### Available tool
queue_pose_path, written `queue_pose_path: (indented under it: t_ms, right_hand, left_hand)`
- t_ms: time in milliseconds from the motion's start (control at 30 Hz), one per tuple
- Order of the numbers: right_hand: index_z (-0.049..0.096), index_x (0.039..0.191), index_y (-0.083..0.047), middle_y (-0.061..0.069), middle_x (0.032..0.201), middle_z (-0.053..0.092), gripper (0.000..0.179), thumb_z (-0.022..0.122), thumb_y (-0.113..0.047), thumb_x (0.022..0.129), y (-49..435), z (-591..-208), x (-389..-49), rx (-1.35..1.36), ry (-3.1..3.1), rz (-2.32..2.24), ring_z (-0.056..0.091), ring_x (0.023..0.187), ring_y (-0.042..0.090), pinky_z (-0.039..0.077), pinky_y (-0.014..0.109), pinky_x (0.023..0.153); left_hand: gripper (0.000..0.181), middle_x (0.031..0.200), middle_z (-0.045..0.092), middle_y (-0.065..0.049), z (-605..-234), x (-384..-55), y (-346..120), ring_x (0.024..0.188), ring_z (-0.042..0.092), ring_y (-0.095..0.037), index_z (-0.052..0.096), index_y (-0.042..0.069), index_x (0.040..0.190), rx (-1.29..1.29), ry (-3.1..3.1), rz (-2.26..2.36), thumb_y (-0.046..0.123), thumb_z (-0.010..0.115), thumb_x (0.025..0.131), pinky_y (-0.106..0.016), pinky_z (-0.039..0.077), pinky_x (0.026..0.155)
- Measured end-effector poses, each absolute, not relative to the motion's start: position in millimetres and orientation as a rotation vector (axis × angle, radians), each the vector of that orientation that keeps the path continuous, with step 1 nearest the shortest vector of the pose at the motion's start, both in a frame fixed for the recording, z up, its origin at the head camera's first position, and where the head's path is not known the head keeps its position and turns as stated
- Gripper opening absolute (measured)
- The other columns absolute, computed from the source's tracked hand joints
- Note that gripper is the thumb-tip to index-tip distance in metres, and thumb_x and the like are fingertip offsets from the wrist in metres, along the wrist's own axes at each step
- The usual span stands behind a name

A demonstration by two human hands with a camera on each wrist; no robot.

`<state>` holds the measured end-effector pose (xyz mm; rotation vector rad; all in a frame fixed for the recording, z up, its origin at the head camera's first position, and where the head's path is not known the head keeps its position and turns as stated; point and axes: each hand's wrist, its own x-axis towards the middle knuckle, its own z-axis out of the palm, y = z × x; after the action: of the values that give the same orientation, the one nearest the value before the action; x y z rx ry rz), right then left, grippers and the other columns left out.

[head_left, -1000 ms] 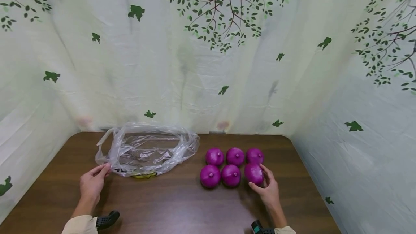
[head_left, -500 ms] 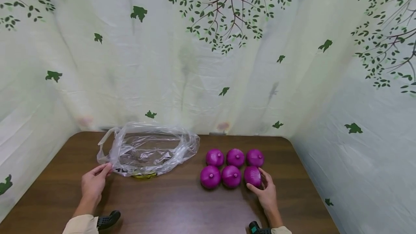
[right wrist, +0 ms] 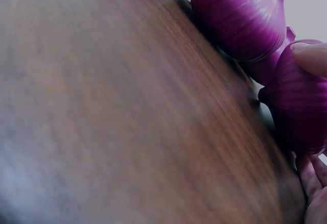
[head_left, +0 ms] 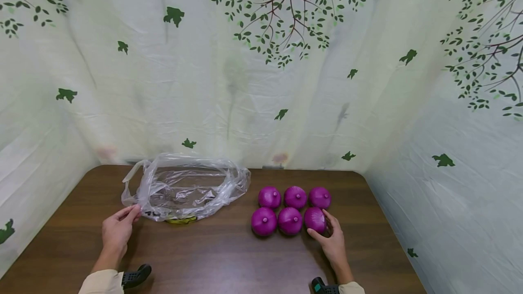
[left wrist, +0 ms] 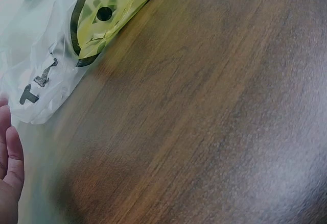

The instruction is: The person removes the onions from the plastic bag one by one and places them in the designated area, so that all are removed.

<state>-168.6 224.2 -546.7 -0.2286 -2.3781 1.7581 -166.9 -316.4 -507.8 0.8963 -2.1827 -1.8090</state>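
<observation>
Purple onions stand in two rows of three on the table, right of the middle. My right hand [head_left: 333,242] holds the front-right onion [head_left: 315,220] between thumb and fingers; in the right wrist view this onion [right wrist: 296,101] is tilted on its side, with the neighbouring onion [right wrist: 240,17] close by. My left hand [head_left: 117,230] pinches the near left corner of a clear plastic bag [head_left: 234,185], which lies with its mouth spread wide. Yellow and black print [left wrist: 110,15] on the bag shows in the left wrist view, where only part of the hand is visible.
The brown wooden table [head_left: 204,257] ends at a rounded back edge against a pale curtain [head_left: 229,85] printed with branches and leaves. Curtain also hangs at both sides. A black strapped device [head_left: 136,276] sits at my left wrist.
My right hand has moved left and slightly down with the onion, setting it in line with the front row beside its neighbour. The left hand and the bag stay nearly still.
</observation>
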Motion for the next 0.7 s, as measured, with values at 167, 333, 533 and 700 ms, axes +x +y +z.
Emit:
queue_pose_path:
  t_ms: [167,333,533,700]
  right_hand:
    - [0.043,0.142,-0.004,0.021,0.141,0.042,0.078,0.083,-0.010,0.075,223.1,-546.8,-168.3,-0.233,-2.362,1.776,0.043,0.128,0.033,0.035,0.044,0.105]
    - [0.046,0.140,-0.006,0.021,0.141,0.046,0.076,0.083,-0.012,0.075,224.6,-549.2,-168.9,-0.240,-2.349,1.791,0.044,0.129,0.033,0.034,0.047,0.105]
    - [0.049,0.138,-0.007,0.019,0.140,0.048,0.073,0.084,-0.014,0.074,225.6,-551.2,-170.0,-0.217,-2.357,1.782,0.042,0.131,0.031,0.032,0.046,0.108]
    - [0.049,0.139,-0.007,0.019,0.140,0.049,0.074,0.084,-0.013,0.074,224.9,-552.1,-169.1,-0.203,-2.352,1.767,0.043,0.131,0.032,0.035,0.040,0.107]
  left_hand:
    - [0.060,0.070,0.059,0.024,-507.1,-167.0,-317.0,0.071,0.059,0.006,0.054,-0.008,0.131,0.892,-2.167,-1.828,0.039,0.060,0.094,-0.006,0.044,0.066]
    - [0.059,0.070,0.060,0.024,-507.3,-166.6,-317.4,0.070,0.060,0.006,0.054,-0.008,0.130,0.892,-2.163,-1.829,0.038,0.060,0.094,-0.006,0.045,0.066]
    - [0.060,0.070,0.060,0.024,-508.0,-166.6,-317.7,0.070,0.060,0.006,0.053,-0.009,0.131,0.883,-2.172,-1.824,0.038,0.060,0.094,-0.007,0.045,0.066]
    - [0.051,0.070,0.061,0.023,-509.3,-164.8,-317.8,0.069,0.060,0.004,0.061,-0.005,0.124,0.889,-2.138,-1.829,0.036,0.062,0.093,-0.008,0.046,0.065]
